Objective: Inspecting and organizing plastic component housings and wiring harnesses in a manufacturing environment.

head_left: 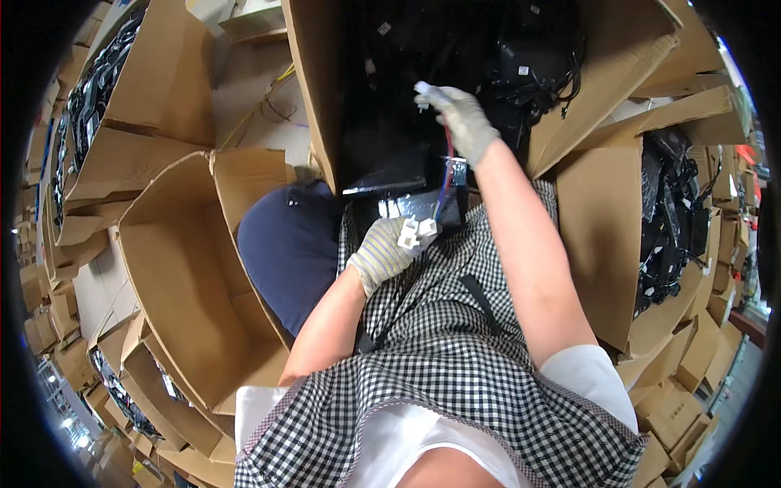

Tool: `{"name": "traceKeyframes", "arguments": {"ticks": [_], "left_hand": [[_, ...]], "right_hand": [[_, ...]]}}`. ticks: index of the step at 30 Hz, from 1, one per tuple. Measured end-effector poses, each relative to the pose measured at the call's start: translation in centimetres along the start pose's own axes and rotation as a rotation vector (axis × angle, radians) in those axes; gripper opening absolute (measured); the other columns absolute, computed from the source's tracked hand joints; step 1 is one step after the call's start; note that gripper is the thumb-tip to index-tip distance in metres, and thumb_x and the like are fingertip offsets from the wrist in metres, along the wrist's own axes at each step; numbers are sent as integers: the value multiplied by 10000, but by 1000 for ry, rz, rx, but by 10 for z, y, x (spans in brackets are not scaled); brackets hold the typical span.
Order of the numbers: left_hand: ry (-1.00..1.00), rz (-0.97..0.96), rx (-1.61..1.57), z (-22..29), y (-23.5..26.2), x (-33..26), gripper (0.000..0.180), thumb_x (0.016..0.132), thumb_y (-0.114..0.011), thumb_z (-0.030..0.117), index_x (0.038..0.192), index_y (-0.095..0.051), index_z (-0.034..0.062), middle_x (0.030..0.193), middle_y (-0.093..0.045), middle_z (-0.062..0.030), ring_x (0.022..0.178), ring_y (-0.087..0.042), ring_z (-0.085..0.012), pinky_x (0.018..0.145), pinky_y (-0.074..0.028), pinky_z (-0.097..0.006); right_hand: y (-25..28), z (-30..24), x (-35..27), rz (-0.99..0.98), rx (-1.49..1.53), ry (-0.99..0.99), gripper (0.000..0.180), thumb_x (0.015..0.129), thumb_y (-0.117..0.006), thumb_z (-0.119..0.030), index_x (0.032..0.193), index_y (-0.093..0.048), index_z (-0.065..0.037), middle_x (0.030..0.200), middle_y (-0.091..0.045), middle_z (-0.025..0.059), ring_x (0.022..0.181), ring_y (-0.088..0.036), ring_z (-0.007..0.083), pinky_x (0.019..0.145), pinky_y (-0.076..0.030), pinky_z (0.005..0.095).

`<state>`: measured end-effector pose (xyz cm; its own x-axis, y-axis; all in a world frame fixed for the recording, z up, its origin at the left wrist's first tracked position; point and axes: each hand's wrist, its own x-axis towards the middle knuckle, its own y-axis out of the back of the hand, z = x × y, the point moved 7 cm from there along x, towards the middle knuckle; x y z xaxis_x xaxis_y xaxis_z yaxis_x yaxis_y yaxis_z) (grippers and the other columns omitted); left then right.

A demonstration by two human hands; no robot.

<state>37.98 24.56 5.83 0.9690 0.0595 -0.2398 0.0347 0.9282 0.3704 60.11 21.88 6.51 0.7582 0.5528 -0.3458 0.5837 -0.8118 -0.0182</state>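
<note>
- Cardboard boxes [671, 411] all around, stacked toward the curved rim of the view, with pale flooring [256, 134] between some of them at upper left.
- Straight ahead, one large open box [309, 89], filled with black bagged items [464, 49]; black cables [537, 102] heaped near its right wall.
- On the left, a second open box [175, 260], its near end close to the left forearm; on the right, a third box [598, 236] holding black packaged parts [675, 211].
- Left hand [382, 254], in a striped knit glove, over the checked apron [464, 358] — fingers curled around white connectors [409, 233], some fingertips hidden.
- Right hand [464, 122], in a pale glove, above the near part of the large open box — thumb and fingers closed on a white plug [427, 91].
- Between both hands, a wire harness [449, 150] with red and blue wires, running across the near side of the large open box.
- Beneath those wires, shiny black plastic [411, 203]; left of the apron, rounded navy cloth [285, 252] beside the second open box's right edge.
</note>
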Motion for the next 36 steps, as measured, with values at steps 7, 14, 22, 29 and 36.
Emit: {"name": "traceKeyframes", "arguments": {"ticks": [7, 14, 22, 29, 36], "left_hand": [[-6, 145, -159, -12, 19, -2, 212, 877, -604, 130, 1049, -657, 18, 832, -640, -16, 709, -573, -98, 635, -450, -234], [-197, 461, -30, 33, 45, -8, 218, 906, -522, 113, 1074, -619, 14, 1006, -638, -100, 894, -610, -184, 785, -487, -276], [-532, 53, 262, 76, 8, -9, 540, 740, -674, 281, 1214, -525, 69, 1114, -584, -145, 1159, -494, -322, 1064, -276, -495], [-425, 15, 114, 54, 8, 1, 185, 722, -680, 144, 895, -654, 85, 842, -641, -104, 820, -599, -294, 817, -446, -402], [-145, 180, -493, 25, 15, -7, 388, 886, -608, 407, 869, -638, 20, 799, -636, -21, 731, -553, -93, 648, -444, -237]], "right_hand": [[-20, 3, 8, -31, 25, -100, 331, 853, -653, -399, 833, -625, -70, 737, -567, -37, 542, -419, 15, 447, -297, 166], [2, 10, -119, -166, 92, -20, 318, 871, -625, -368, 881, -622, -50, 835, -619, 18, 566, -446, 18, 483, -362, 147], [-19, 22, -214, -295, 92, -135, 396, 877, -590, -471, 861, -624, -77, 671, -544, -33, 582, -492, 42, 522, -383, 170], [-12, 31, -232, -113, 390, -172, 422, 906, -566, -424, 944, -634, -9, 733, -625, 39, 657, -589, 82, 595, -464, 188], [2, 16, -230, -21, -24, -93, 321, 922, -557, -318, 877, -659, -17, 602, -541, -3, 528, -477, 40, 478, -376, 213]]}}
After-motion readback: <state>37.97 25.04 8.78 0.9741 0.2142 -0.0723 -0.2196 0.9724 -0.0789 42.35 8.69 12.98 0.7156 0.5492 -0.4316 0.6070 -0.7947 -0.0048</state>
